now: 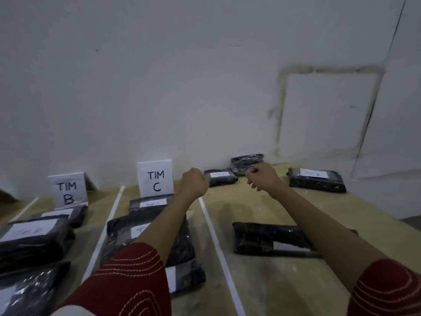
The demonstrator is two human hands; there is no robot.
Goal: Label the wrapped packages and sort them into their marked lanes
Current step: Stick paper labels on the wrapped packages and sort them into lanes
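- Left hand [193, 181]: fingers clenched into a fist, nothing visible inside, just beside the small black plastic-wrapped package with a white label [220, 177].
- Right hand [259, 176]: clenched likewise, in front of the black wrapped package at the wall [247, 163].
- White "TIM C" card [155, 180]: standing upright at the head of its taped lane.

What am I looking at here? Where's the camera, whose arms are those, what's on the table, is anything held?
One picture, from a wide-angle camera worn on a person's head, looking forward and down. No machine: the arms in dark red sleeves are the wearer's. The left hand and right hand are curled into fists above the pale wooden table; nothing shows in either. Strips of white tape mark lanes, with white paper signs reading TIM B and TIM C. In those lanes lie black plastic-wrapped packages with white labels; more packages lie to the right.
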